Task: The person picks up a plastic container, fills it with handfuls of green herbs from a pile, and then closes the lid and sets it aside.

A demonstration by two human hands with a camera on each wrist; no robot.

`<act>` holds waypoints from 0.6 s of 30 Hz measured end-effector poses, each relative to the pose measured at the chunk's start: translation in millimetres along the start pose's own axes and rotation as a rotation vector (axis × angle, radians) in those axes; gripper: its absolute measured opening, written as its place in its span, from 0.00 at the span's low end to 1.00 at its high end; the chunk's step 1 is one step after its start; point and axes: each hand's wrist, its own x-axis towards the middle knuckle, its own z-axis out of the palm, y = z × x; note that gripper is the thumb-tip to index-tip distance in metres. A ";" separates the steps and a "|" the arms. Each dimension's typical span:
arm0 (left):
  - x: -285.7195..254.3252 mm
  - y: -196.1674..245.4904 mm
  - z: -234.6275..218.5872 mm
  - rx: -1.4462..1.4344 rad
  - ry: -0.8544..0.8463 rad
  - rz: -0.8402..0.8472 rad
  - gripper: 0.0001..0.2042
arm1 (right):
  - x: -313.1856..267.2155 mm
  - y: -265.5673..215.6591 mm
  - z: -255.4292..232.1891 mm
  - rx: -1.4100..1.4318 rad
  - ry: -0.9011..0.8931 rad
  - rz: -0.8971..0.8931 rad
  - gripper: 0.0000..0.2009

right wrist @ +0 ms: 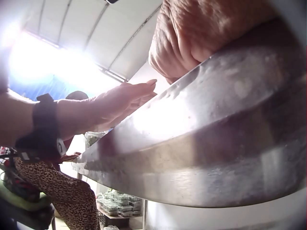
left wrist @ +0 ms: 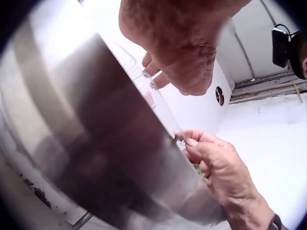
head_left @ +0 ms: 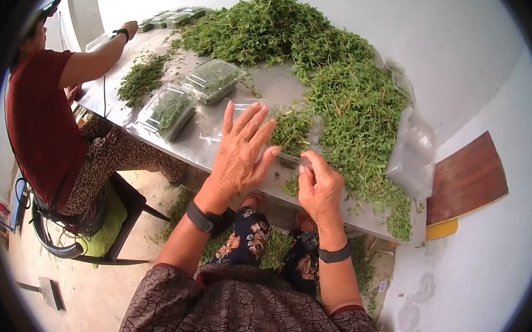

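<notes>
Fingers pinching clamshell container rim.

Steel table; herb heap; clear clamshell boxes

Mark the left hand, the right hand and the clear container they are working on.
left hand [head_left: 239, 155], head view, back of the hand.
right hand [head_left: 319, 190], head view, back of the hand.
clear container [head_left: 290, 159], head view, near rim.

Left hand hovers flat, fingers spread and straight, over an open clear plastic container holding green herbs. Right hand pinches the container's near edge. Container sits on a metal table beside a large herb pile. Two closed filled containers lie further left.
</notes>
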 end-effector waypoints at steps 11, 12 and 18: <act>-13.7 -2.0 9.8 -0.092 0.091 -0.021 0.23 | 16.2 3.6 -23.4 -0.351 0.101 -0.073 0.16; -14.5 -1.9 9.7 -0.107 0.070 -0.033 0.23 | 24.1 2.2 -27.6 -0.352 0.091 -0.074 0.16; -14.5 -3.9 13.8 -0.122 0.078 -0.030 0.18 | 74.5 -0.3 -29.2 -0.352 -0.119 -0.198 0.20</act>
